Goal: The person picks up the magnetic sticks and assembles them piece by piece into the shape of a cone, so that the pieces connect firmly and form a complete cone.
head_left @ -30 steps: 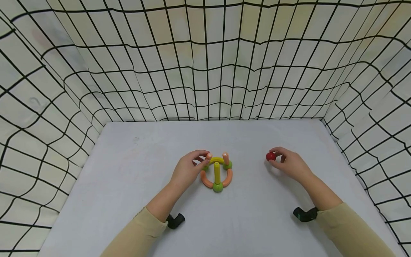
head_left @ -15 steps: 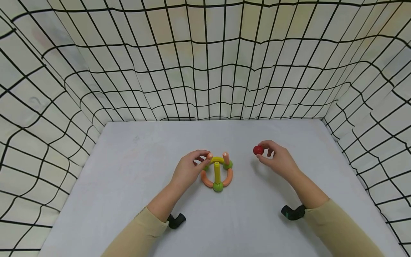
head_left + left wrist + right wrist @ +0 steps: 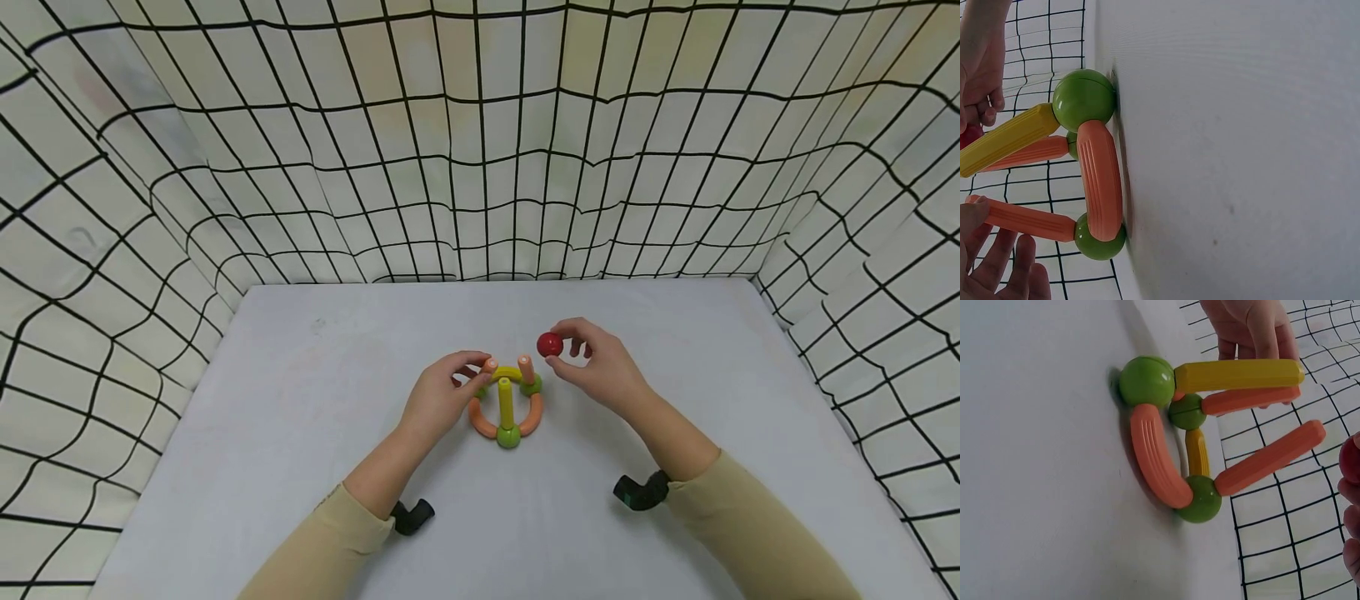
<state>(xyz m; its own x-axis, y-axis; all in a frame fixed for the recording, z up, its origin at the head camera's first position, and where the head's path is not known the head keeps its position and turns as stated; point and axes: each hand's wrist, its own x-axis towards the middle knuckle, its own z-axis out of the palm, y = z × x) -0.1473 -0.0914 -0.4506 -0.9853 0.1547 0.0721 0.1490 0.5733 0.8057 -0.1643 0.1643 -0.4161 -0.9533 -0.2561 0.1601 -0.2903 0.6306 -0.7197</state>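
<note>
A toy frame of rods and balls stands on the white table. Curved orange rods [image 3: 483, 419] and one curved yellow rod join green balls [image 3: 508, 437] into a ring. From the balls rise a yellow rod [image 3: 506, 406] in front and an orange rod [image 3: 527, 370] at the back right. My left hand [image 3: 438, 392] pinches the top of the remaining upright orange rod [image 3: 1032, 220] at the left. Held between the thumb and fingers of my right hand [image 3: 603, 367] is a red ball [image 3: 550, 344], raised just right of the back-right rod's tip.
Black netting [image 3: 495, 183] surrounds the back and sides of the white table [image 3: 300, 433]. A black wrist device pokes out of the left sleeve [image 3: 412, 517], and another black device [image 3: 641, 492] sits at the right cuff.
My right hand has carried the red ball leftward and slightly up, from the right side of the table to close beside the frame. My left hand keeps its place on the rod.
</note>
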